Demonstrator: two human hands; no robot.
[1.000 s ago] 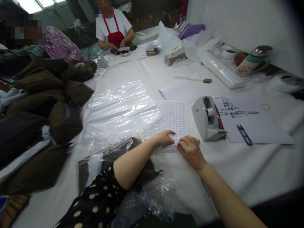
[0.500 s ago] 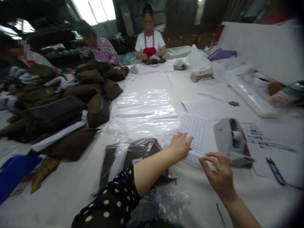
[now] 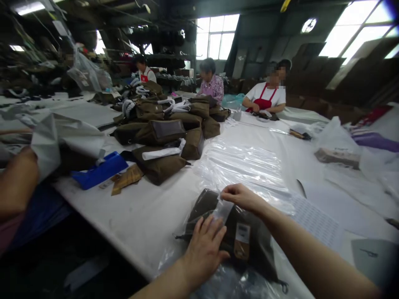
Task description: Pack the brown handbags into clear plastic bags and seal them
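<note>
A dark olive bag [image 3: 260, 241] lies in front of me inside a clear plastic bag, with a white strip and a brown-and-white tag [image 3: 242, 241] showing through. My left hand [image 3: 205, 245] rests flat on the plastic, fingers spread, over the lower end of the white strip. At that strip's upper end, my right hand [image 3: 238, 197] has its fingertips pinched together. Whatever sits between them is too small to make out. To the right lies a printed sheet [image 3: 316, 220] with rows of small marks. Clear plastic bags [image 3: 246, 158] lie flat just beyond the wrapped bag.
Several olive bags [image 3: 168, 128] with white-wrapped handles are heaped ahead to the left. A blue object [image 3: 99, 169] lies near the table edge [image 3: 102, 232]. Another person's arm [image 3: 17, 182] reaches in at far left with grey sheeting. Part of the grey tape dispenser [image 3: 372, 253] shows at right.
My view has swung left. My left hand has gone from the printed sheet to the wrapped bag. My right hand has left the area beside the tape dispenser and now pinches at the white strip.
</note>
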